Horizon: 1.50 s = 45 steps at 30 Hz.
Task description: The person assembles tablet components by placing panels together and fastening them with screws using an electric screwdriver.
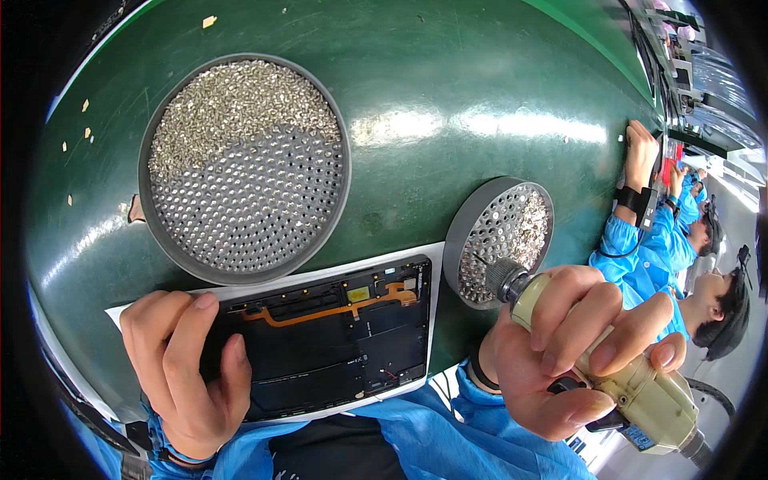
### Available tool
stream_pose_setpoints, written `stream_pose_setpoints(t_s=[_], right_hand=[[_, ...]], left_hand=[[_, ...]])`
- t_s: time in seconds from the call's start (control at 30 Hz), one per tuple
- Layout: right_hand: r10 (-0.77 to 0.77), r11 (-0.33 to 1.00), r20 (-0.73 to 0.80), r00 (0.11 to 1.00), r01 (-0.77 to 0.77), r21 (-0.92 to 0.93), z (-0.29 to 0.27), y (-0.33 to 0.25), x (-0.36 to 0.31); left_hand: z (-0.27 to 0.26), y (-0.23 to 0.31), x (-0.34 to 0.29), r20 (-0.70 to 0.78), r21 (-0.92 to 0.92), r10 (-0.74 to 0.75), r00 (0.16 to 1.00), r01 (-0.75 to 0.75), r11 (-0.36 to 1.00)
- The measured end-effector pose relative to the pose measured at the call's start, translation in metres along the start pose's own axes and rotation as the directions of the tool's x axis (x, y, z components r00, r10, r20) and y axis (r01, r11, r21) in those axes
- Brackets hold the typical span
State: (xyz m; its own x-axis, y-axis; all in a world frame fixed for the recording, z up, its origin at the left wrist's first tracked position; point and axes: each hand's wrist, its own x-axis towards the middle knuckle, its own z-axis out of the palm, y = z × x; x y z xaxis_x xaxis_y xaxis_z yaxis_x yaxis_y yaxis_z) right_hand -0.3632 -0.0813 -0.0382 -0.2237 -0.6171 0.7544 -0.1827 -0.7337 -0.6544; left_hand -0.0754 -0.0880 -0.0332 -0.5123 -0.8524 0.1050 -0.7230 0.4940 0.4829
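My left hand (186, 364) grips the left end of an opened black device (336, 336) with an orange flat cable, which lies on a white sheet (434, 264). My right hand (572, 352) is wrapped around a beige electric screwdriver (632, 376). The screwdriver's tip points into a small round grey perforated tray (500, 240) full of silver screws, just right of the device.
A large round grey perforated tray (244, 164), its far half covered with screws, sits on the green table (448, 96) behind the device. At the right edge, other people in blue sleeves (640, 248) work at the same table.
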Motion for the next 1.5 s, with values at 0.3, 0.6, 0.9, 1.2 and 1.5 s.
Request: stream_pose_setpoints(t_s=[0.3, 0.6, 0.9, 1.2, 1.5], right_hand=[[0.110, 0.988, -0.033, 0.993, -0.105, 0.117, 0.023, -0.022, 0.009], [0.330, 0.923, 0.046, 0.943, -0.333, 0.195, 0.038, -0.020, 0.005], [0.205, 0.955, -0.049, 0.978, -0.189, 0.227, 0.053, -0.005, 0.000], [0.127, 0.973, 0.179, 0.976, -0.158, 0.171, 0.046, 0.007, 0.004], [0.117, 0.914, 0.272, 0.955, -0.211, 0.347, 0.056, -0.033, 0.034]], left_hand=[[0.000, -0.003, -0.005, 0.058, -0.104, -0.026, 0.998, 0.031, 0.994], [-0.001, -0.008, -0.008, 0.079, -0.094, -0.043, 0.996, 0.050, 0.994], [0.003, -0.005, -0.005, 0.069, -0.097, -0.039, 0.997, 0.045, 0.994], [0.004, -0.006, -0.006, -0.004, -0.097, -0.018, 1.000, 0.017, 0.995], [0.004, -0.022, -0.012, -0.137, -0.053, 0.187, 0.973, -0.195, 0.979]])
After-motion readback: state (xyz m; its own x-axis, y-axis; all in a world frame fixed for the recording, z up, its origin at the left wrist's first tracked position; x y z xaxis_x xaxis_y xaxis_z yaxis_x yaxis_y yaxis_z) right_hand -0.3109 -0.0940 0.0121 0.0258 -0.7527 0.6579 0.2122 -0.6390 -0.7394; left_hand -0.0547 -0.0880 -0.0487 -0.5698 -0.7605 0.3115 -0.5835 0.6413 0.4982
